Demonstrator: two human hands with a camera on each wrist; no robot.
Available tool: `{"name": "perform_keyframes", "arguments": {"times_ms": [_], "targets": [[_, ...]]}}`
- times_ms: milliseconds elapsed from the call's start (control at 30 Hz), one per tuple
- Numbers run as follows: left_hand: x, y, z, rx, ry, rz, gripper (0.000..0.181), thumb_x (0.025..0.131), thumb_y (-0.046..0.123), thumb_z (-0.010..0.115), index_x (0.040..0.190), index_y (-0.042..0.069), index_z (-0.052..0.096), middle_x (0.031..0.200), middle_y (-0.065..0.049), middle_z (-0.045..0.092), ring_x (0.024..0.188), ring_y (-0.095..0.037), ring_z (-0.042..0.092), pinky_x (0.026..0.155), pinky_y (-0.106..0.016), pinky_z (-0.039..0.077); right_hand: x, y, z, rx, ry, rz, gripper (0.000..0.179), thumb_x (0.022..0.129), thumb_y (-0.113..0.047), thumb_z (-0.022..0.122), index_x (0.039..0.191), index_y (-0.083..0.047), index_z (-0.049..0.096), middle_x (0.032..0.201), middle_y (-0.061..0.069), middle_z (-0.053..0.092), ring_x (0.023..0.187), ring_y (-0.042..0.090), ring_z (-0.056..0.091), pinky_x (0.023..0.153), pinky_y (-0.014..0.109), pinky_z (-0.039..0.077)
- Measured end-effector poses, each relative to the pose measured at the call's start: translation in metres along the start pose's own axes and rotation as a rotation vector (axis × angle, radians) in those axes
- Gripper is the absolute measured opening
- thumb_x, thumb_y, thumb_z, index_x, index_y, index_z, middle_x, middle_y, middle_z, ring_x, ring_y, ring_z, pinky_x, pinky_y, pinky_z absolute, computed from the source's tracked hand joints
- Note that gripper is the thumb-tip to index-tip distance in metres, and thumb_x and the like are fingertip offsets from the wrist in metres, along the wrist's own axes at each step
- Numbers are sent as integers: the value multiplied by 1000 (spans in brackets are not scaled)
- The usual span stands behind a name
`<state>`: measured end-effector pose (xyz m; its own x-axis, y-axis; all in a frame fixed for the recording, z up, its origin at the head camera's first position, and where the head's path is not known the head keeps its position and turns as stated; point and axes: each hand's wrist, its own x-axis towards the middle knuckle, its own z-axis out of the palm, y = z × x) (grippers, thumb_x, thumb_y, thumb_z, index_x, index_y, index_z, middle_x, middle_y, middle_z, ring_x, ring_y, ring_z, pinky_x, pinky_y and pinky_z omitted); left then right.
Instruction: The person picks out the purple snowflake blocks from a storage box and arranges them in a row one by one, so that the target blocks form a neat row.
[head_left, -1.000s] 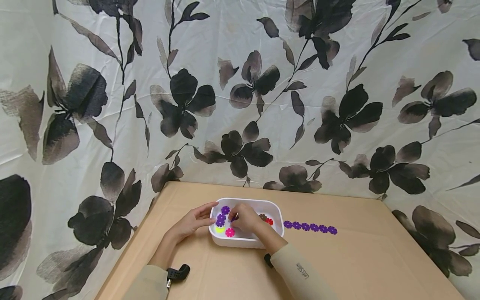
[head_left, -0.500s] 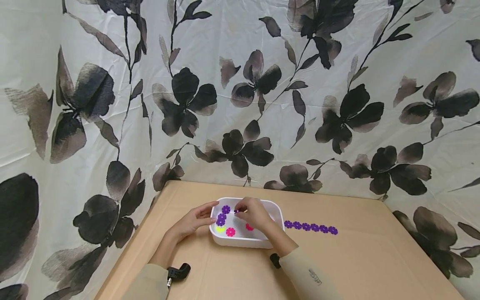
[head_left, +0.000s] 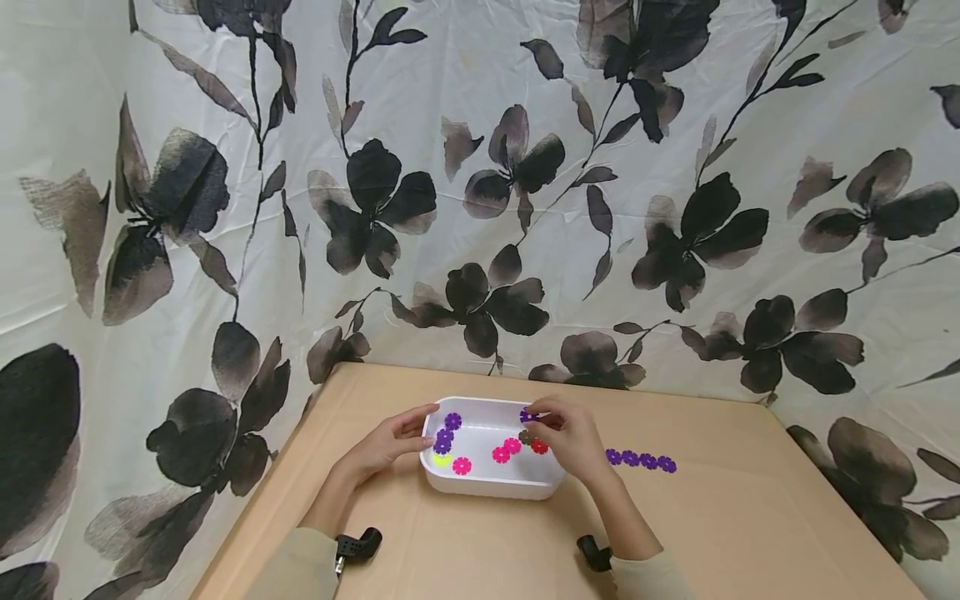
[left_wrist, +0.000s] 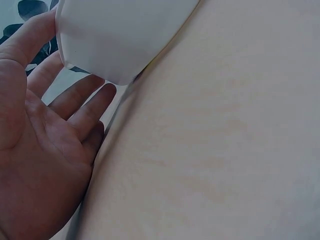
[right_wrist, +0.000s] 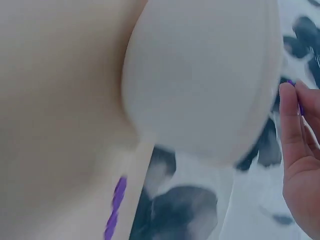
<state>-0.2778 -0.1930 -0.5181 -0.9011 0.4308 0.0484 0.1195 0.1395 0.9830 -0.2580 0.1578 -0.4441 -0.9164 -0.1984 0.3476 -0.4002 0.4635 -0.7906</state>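
My left hand [head_left: 387, 442] holds the left end of a white plastic tub [head_left: 487, 483], thumb and index fingertip over its rim. In the left wrist view the other fingers are spread beside the tub's outer wall. My right hand [head_left: 568, 433] pinches a purple flower-shaped disc [head_left: 527, 414] between thumb and fingers, at the tub's far right corner. In the right wrist view only a purple sliver shows between the fingertips. Several purple discs [head_left: 444, 441], a yellow disc [head_left: 442, 459], pink discs [head_left: 501, 455], a red disc [head_left: 539, 447] and a brown disc [head_left: 526, 437] lie inside the tub.
A row of linked purple discs [head_left: 641, 460] lies on the tan tabletop [head_left: 720, 508] to the right of the tub, its near-tub end hidden by my right hand. A floral cloth [head_left: 480, 192] hangs behind the table's far edge. Black straps and cameras sit at both wrists.
My right hand has moved from the tub's left part to its far right corner, carrying the purple disc. Pink discs in the middle are uncovered. The left hand stays at the rim.
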Motion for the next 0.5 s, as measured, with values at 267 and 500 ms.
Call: {"name": "perform_keyframes", "arguments": {"times_ms": [267, 500], "targets": [[2, -2, 3, -4, 6, 1, 68, 99, 22, 73, 159, 16, 43, 167, -13, 38, 151, -37, 42, 120, -39, 42, -2, 29, -48, 8, 100, 39, 26, 92, -5, 78, 116, -12, 78, 111, 10, 78, 89, 21, 75, 76, 20, 63], [5, -5, 4, -11, -20, 49, 69, 101, 18, 70, 161, 9, 38, 166, -21, 37, 151, -42, 39, 116, -27, 45, -7, 63, -89, -51, 139, 103, 24, 95, -10, 76, 119, -10, 77, 108, 14, 78, 84, 16, 75, 73, 19, 62]]}}
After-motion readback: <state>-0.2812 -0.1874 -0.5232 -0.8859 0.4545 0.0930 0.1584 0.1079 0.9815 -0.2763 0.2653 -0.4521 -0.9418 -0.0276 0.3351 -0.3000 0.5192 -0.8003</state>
